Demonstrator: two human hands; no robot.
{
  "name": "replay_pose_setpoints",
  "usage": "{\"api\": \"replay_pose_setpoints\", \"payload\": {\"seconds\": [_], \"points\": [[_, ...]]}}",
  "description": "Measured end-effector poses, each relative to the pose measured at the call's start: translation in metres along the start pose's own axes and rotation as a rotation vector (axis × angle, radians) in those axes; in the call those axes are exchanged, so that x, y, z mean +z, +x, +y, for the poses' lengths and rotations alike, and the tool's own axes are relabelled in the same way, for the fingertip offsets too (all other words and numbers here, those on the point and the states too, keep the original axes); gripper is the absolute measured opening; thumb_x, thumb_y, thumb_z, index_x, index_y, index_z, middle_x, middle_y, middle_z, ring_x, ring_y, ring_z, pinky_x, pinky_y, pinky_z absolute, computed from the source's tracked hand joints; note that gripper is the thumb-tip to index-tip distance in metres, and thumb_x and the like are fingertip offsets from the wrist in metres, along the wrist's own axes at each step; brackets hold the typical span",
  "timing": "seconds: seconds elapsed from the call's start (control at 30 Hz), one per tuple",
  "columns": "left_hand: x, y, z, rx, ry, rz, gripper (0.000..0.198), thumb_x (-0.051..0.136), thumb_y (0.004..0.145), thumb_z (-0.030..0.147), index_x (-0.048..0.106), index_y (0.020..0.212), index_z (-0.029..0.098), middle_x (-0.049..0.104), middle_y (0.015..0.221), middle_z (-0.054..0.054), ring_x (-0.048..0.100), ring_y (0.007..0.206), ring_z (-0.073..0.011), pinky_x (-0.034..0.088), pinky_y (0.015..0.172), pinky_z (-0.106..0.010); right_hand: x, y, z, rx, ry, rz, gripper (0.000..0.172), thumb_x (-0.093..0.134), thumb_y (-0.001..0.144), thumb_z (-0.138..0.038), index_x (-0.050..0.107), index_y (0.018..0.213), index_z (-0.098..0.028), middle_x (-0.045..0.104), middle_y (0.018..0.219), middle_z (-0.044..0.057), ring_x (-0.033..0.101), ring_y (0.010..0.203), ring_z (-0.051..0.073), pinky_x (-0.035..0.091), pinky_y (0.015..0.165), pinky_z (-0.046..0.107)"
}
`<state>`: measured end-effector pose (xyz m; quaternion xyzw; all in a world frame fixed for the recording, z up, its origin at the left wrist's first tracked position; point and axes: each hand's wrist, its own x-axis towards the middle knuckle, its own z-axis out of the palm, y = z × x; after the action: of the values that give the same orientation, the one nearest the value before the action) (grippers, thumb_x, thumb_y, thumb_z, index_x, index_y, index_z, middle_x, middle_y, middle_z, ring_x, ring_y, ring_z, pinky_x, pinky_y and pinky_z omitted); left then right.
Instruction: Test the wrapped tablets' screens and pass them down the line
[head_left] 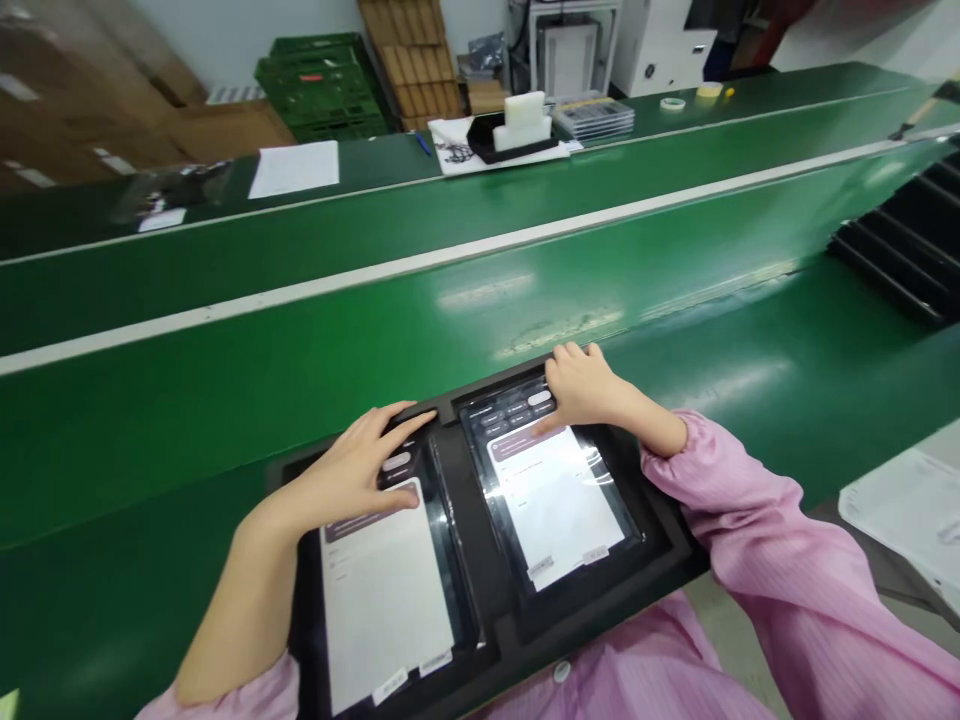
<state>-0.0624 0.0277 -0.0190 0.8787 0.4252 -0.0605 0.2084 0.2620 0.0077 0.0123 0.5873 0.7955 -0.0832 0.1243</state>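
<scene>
1. Nearest the viewer, two pink sleeves (787,580) frame a black tray (495,570) that lies on the near edge of the green desk (225,420).
2. The tray holds two tablets side by side, each in its own recess, screens up and lit. The left tablet (386,590) and the right tablet (559,500) are separated by a raised black divider and do not touch.
3. The left hand (360,465) rests flat on the upper part of the left tablet. Its fingers (405,415) are spread apart and reach to the far edge of the screen; the thumb lies on the glass. Nothing is clamped.
4. The right hand (589,390) sits at the far edge of the right tablet. Its fingers (574,352) curl together over that edge while the thumb presses on the screen, so the edge is pinched between them.
5. To the right, off the desk, lies a white sheet (907,510). Further right stands a black slotted rack (907,250).
6. Beyond the tray, a white stripe (450,260) runs the length of the desk.
7. On the far side lie a sheet of paper (294,168), a white foam block (523,120), a stack of flat trays (596,117) and a tape roll (673,103).
8. Against the wall stand green crates (322,85) and wooden pallets (412,55).
</scene>
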Motion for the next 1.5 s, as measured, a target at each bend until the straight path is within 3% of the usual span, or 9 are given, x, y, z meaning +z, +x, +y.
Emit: {"api": "replay_pose_setpoints", "payload": {"seconds": [0.17, 0.3, 0.47, 0.67, 0.9, 1.07, 1.27, 1.37, 1.5], "points": [[0.000, 0.005, 0.002, -0.023, -0.034, 0.013, 0.061, 0.059, 0.083, 0.057, 0.057, 0.136, 0.026, 0.045, 0.151, -0.010, 0.052, 0.130, -0.0334, 0.047, 0.104, -0.044, 0.019, 0.003, -0.005, 0.012, -0.092, 0.080, 0.081, 0.088, 0.059, -0.067, 0.063, 0.107, -0.007, 0.060, 0.107, 0.022, 0.056, 0.100, 0.037, 0.040, 0.085, 0.044], [-0.002, 0.008, -0.002, -0.045, -0.111, 0.089, 0.046, 0.030, 0.098, 0.042, 0.068, 0.120, 0.027, 0.055, 0.143, -0.004, 0.060, 0.119, -0.0249, 0.051, 0.096, -0.037, 0.025, 0.014, 0.000, 0.117, -0.020, 0.146, 0.057, 0.073, 0.084, -0.060, 0.063, 0.105, -0.008, 0.063, 0.103, 0.020, 0.061, 0.095, 0.034, 0.039, 0.083, 0.041], [0.002, 0.004, 0.001, 0.008, -0.130, 0.054, 0.051, 0.033, 0.098, 0.053, 0.060, 0.132, 0.026, 0.045, 0.152, -0.007, 0.045, 0.137, -0.0284, 0.034, 0.116, -0.047, 0.038, 0.002, 0.011, 0.107, 0.181, 0.294, 0.033, 0.051, 0.100, -0.044, 0.065, 0.105, -0.014, 0.064, 0.102, 0.016, 0.061, 0.098, 0.032, 0.041, 0.084, 0.042], [0.007, -0.009, 0.021, 0.076, -0.052, -0.101, 0.119, 0.079, 0.068, 0.062, 0.009, 0.159, 0.031, -0.011, 0.166, -0.019, -0.011, 0.150, -0.0475, 0.005, 0.117, -0.069, 0.081, -0.036, 0.018, -0.126, 0.455, 0.575, 0.052, 0.047, 0.096, -0.049, 0.047, 0.136, -0.015, 0.048, 0.124, 0.019, 0.047, 0.118, 0.036, 0.040, 0.098, 0.050], [0.016, -0.008, 0.025, 0.072, -0.004, -0.099, 0.132, 0.088, 0.061, 0.044, 0.000, 0.158, 0.029, -0.021, 0.162, -0.024, -0.018, 0.146, -0.0504, 0.003, 0.115, -0.071, 0.084, -0.041, 0.025, -0.252, 0.431, 0.425, 0.075, 0.067, 0.082, -0.057, 0.040, 0.143, -0.021, 0.036, 0.134, 0.018, 0.036, 0.128, 0.040, 0.033, 0.105, 0.056], [0.022, -0.005, 0.016, 0.121, -0.079, -0.047, 0.119, 0.082, 0.063, 0.062, 0.013, 0.154, 0.026, -0.010, 0.165, -0.025, -0.016, 0.148, -0.0491, 0.003, 0.115, -0.071, 0.084, -0.040, 0.030, -0.180, 0.569, 0.385, 0.058, 0.066, 0.083, -0.051, 0.048, 0.132, -0.024, 0.043, 0.121, 0.013, 0.042, 0.121, 0.036, 0.035, 0.103, 0.054], [0.022, 0.005, 0.024, -0.018, -0.032, 0.133, 0.039, 0.037, 0.100, 0.042, 0.042, 0.130, 0.018, 0.037, 0.153, -0.019, 0.023, 0.150, -0.0356, 0.015, 0.119, -0.063, 0.082, -0.041, 0.031, -0.235, 0.617, 0.415, 0.048, 0.062, 0.085, -0.050, 0.053, 0.124, -0.022, 0.044, 0.116, 0.012, 0.044, 0.116, 0.034, 0.037, 0.102, 0.052], [0.016, 0.009, 0.026, -0.031, -0.038, 0.188, 0.032, 0.035, 0.098, 0.035, 0.046, 0.123, 0.017, 0.056, 0.134, -0.016, 0.050, 0.130, -0.0311, 0.032, 0.113, -0.057, 0.079, -0.043, 0.032, -0.246, 0.570, 0.371, 0.055, 0.069, 0.080, -0.050, 0.053, 0.126, -0.023, 0.043, 0.118, 0.013, 0.044, 0.116, 0.035, 0.037, 0.101, 0.053], [0.008, 0.011, 0.022, 0.002, -0.093, 0.200, 0.026, 0.041, 0.096, 0.036, 0.049, 0.113, 0.018, 0.061, 0.123, -0.015, 0.059, 0.116, -0.0303, 0.043, 0.103, -0.051, 0.078, -0.043, 0.032, -0.280, 0.566, 0.365, 0.053, 0.067, 0.081, -0.047, 0.052, 0.126, -0.023, 0.043, 0.118, 0.013, 0.044, 0.115, 0.035, 0.037, 0.100, 0.052]]}}
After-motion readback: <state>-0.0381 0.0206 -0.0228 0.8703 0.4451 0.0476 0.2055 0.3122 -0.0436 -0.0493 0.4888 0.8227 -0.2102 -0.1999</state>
